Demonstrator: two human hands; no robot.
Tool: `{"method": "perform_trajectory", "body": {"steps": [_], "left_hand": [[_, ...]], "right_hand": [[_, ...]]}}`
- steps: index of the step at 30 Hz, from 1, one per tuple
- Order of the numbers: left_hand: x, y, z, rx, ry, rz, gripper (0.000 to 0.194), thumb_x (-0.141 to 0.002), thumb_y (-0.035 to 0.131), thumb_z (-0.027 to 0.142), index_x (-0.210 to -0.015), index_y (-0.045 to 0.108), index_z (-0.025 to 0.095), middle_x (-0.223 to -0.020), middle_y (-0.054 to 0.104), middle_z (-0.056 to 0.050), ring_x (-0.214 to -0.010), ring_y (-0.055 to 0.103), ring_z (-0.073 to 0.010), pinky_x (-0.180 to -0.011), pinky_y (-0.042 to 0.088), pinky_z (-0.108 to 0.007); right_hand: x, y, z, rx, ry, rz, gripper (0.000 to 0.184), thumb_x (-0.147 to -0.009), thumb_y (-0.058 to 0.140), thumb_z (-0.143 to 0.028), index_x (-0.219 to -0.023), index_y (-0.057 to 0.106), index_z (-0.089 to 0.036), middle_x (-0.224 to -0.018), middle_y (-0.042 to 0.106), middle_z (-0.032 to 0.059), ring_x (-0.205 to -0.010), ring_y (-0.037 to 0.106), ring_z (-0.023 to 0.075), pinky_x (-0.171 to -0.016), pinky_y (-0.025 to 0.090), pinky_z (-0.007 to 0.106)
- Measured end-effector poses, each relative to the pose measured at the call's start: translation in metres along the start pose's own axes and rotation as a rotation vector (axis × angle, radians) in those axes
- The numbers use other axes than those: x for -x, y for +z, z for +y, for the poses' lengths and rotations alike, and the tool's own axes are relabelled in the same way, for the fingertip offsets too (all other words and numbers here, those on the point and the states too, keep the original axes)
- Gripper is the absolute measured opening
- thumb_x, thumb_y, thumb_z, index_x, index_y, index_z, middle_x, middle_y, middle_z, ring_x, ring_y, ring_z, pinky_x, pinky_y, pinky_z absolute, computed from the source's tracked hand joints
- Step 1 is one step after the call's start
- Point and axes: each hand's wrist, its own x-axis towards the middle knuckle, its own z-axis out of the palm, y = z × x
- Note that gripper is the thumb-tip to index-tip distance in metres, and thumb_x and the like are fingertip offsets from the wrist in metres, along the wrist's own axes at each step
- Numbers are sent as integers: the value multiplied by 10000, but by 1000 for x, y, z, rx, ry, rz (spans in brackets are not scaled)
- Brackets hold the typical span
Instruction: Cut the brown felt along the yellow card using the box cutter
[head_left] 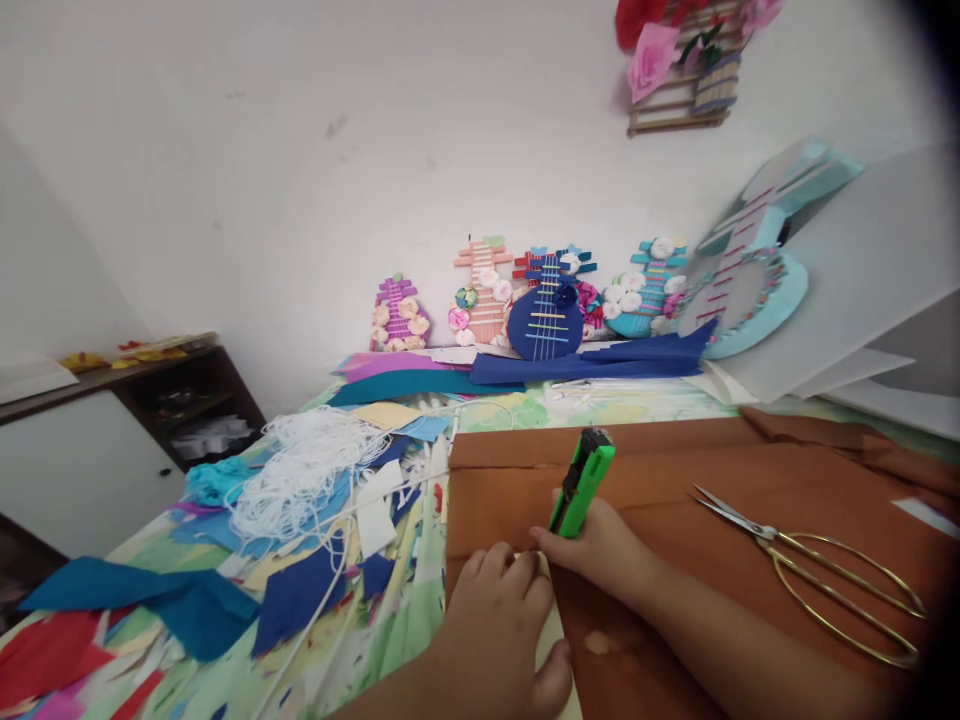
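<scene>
Bright green plastic stapler (582,484) upright in the right hand's (592,540) closed grip

Ahead of the left hand (499,610), palm down, fingers slightly curled on brown sheet material (675,480).

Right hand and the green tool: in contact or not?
Touching. The head view shows the right hand gripping the green tool, with the thumb and fingers around its lower end.
</scene>
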Motion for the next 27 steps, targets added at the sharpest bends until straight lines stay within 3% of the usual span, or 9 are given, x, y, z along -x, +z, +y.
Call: {"method": "perform_trajectory", "body": {"steps": [6,17,27], "left_hand": [[0,-1,-1,7,-3,8,419,-745,488,402,-1091,514,165,-1076,517,-77,-955,404,-265,-851,328,-418],[0,-1,0,5,-8,-15,416,-751,477,395,-1097,509,165,-1095,507,-83,-963,402,-272,-857,320,-430],[-1,1,-1,5,1,-1,412,-754,467,398,-1096,511,171,-1084,514,-75,-964,400,-270,-866,316,-433]], "right_hand": [[-2,-3,0,-97,57,65,336,-646,558,-392,-531,309,-198,-503,322,-65,-476,327,78,-440,304,206],[1,0,-5,17,20,-3,276,-643,564,-328,-534,357,-183,-492,353,-61,-467,338,74,-435,281,204],[-1,-5,-4,-135,103,25,332,-629,566,-409,-539,331,-194,-518,325,-59,-490,330,82,-460,308,215]]}}
